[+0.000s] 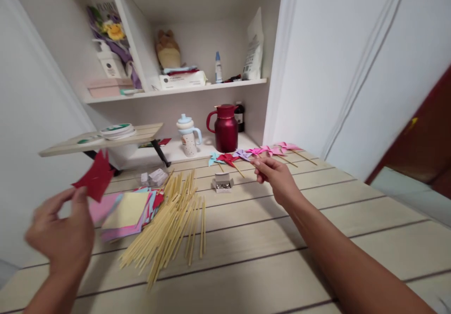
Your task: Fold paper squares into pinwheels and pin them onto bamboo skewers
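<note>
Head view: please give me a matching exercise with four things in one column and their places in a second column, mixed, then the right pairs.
Things:
1. red paper piece
2. wooden sticks
3. red jug
4. small box of pins

Places:
A. at the back, beside a cup with a blue lid
B. loose pile on the table, right of the coloured paper stack
C. held up by the left hand
D. on the table, left of the right hand

Pairs: 1-C, 2-B, 3-A, 4-D
</note>
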`<control>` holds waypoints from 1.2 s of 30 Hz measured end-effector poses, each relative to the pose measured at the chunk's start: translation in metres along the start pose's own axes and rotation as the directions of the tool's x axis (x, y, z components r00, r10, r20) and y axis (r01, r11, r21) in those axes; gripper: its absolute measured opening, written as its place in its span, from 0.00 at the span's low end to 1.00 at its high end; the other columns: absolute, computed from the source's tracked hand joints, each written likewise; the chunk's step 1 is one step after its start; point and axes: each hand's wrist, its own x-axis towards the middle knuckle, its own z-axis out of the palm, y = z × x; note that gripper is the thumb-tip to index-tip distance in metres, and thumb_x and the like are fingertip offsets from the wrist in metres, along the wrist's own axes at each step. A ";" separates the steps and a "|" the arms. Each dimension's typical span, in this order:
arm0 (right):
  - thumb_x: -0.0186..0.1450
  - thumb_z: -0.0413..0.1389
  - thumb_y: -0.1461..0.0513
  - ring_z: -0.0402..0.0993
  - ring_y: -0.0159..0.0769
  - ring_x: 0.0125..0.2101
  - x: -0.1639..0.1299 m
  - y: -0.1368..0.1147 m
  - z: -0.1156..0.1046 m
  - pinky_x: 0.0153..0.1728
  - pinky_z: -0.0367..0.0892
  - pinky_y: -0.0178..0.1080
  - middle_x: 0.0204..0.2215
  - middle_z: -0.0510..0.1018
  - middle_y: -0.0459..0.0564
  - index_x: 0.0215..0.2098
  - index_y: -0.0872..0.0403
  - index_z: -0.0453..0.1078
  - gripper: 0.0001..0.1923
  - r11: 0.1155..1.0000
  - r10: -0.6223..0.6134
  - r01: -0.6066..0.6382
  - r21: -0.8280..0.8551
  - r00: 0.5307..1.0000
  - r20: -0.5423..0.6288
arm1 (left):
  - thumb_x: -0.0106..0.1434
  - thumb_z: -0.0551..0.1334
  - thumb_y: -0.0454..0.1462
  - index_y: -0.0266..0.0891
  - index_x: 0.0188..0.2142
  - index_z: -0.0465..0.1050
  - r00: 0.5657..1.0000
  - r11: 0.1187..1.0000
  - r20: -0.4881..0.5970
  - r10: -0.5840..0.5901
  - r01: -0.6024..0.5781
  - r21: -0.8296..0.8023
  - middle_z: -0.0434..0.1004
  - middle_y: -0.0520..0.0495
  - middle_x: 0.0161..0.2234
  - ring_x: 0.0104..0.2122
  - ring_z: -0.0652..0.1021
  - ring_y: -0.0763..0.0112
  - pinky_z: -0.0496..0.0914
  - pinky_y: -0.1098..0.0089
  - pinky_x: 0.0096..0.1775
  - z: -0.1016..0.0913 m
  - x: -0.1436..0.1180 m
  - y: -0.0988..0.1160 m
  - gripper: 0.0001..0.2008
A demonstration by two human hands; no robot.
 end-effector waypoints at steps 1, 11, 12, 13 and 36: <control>0.56 0.65 0.51 0.64 0.29 0.20 -0.003 0.000 0.004 0.21 0.61 0.34 0.23 0.72 0.44 0.31 0.54 0.75 0.15 0.999 0.025 -0.026 0.035 0.999 0.023 | 0.60 0.63 0.45 0.40 0.37 0.78 0.999 1.000 -0.037 -0.016 0.016 -0.013 0.82 0.49 0.41 0.49 0.77 0.49 0.64 0.49 0.57 0.003 -0.006 0.005 0.12; 0.57 0.67 0.53 0.68 0.25 0.18 -0.031 0.000 0.040 0.21 0.63 0.31 0.23 0.76 0.44 0.35 0.56 0.77 0.15 0.917 0.234 -0.339 0.209 0.884 0.404 | 0.54 0.67 0.48 0.42 0.32 0.81 0.843 0.885 0.533 -0.067 0.297 -0.358 0.82 0.48 0.33 0.37 0.80 0.62 0.73 0.65 0.43 0.049 -0.086 0.078 0.13; 0.57 0.67 0.53 0.68 0.25 0.18 -0.030 0.000 0.040 0.21 0.63 0.31 0.23 0.76 0.44 0.35 0.55 0.77 0.15 0.909 0.239 -0.353 0.223 0.878 0.414 | 0.53 0.68 0.48 0.42 0.31 0.81 0.803 0.859 0.593 -0.056 0.342 -0.381 0.82 0.48 0.32 0.36 0.80 0.62 0.73 0.65 0.42 0.056 -0.094 0.082 0.13; 0.57 0.67 0.52 0.68 0.26 0.18 -0.029 0.000 0.039 0.20 0.63 0.31 0.23 0.76 0.44 0.35 0.55 0.77 0.15 0.909 0.238 -0.351 0.227 0.881 0.409 | 0.52 0.69 0.48 0.42 0.30 0.81 0.761 0.829 0.646 -0.049 0.392 -0.399 0.82 0.47 0.32 0.35 0.80 0.62 0.73 0.65 0.41 0.062 -0.102 0.086 0.12; 0.62 0.62 0.47 0.76 0.41 0.39 -0.031 -0.002 0.038 0.44 0.67 0.42 0.39 0.82 0.51 0.43 0.52 0.75 0.20 0.922 0.140 -0.282 0.265 0.881 0.451 | 0.54 0.70 0.47 0.40 0.35 0.78 0.489 0.435 0.848 -0.204 0.821 -0.369 0.82 0.47 0.35 0.37 0.80 0.66 0.72 0.69 0.40 0.079 -0.151 0.096 0.14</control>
